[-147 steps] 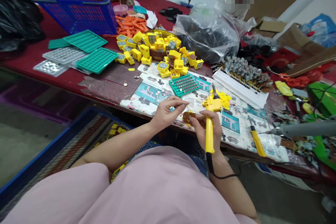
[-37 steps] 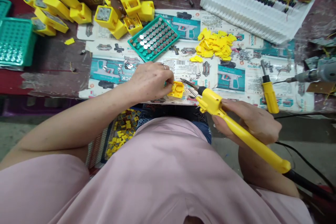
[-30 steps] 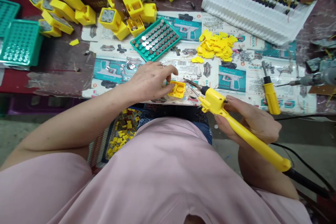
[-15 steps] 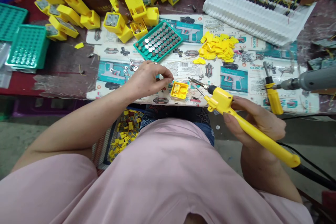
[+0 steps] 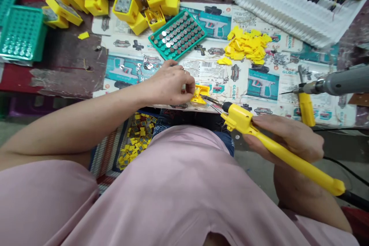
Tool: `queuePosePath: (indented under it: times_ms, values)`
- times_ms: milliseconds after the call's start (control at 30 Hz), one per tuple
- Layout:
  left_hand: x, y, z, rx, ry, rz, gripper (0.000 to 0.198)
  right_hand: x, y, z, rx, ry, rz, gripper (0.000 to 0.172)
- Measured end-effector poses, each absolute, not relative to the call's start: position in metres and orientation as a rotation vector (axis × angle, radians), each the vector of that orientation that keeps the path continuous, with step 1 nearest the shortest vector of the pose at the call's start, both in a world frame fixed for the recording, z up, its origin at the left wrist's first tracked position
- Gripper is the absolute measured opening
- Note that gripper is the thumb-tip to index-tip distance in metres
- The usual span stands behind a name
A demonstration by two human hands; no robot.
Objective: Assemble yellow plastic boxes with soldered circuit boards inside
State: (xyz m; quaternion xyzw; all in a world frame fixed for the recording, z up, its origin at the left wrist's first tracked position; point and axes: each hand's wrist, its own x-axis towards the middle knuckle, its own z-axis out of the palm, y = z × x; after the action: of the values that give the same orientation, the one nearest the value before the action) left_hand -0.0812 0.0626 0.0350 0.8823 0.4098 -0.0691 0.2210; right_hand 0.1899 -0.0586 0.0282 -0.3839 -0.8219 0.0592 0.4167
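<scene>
My right hand (image 5: 285,138) is wrapped round a yellow soldering iron (image 5: 276,146), its metal tip pointing left. That tip reaches into a small open yellow plastic case (image 5: 204,91) lying at the table's front edge. At the case's left side is my left hand (image 5: 174,84), thumb and forefinger pinched together; whatever sits between them is hidden or too small to name. Behind the left hand lies a green tray (image 5: 157,54) with rows of round silver button cells (image 5: 181,32).
Loose yellow plastic pieces (image 5: 248,46) lie in a heap right of the tray. A grey electric screwdriver (image 5: 343,84) juts in from the right over a yellow-handled tool (image 5: 306,109). Yellow cases (image 5: 127,7) crowd the back left; a white ridged holder (image 5: 285,11) with wired parts stands back right.
My left hand has come down and right to the small yellow case, covering part of it. The soldering iron's tip has moved left into the case. The whole view has shifted slightly.
</scene>
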Motion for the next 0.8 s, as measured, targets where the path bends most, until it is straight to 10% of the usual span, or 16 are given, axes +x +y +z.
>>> queuePosePath:
  times_ms: [800]
  values:
    - [-0.065, 0.076, 0.037, 2.548, 1.074, -0.492, 0.016, 0.191, -0.040, 0.048, -0.819, -2.301, 0.257, 0.015]
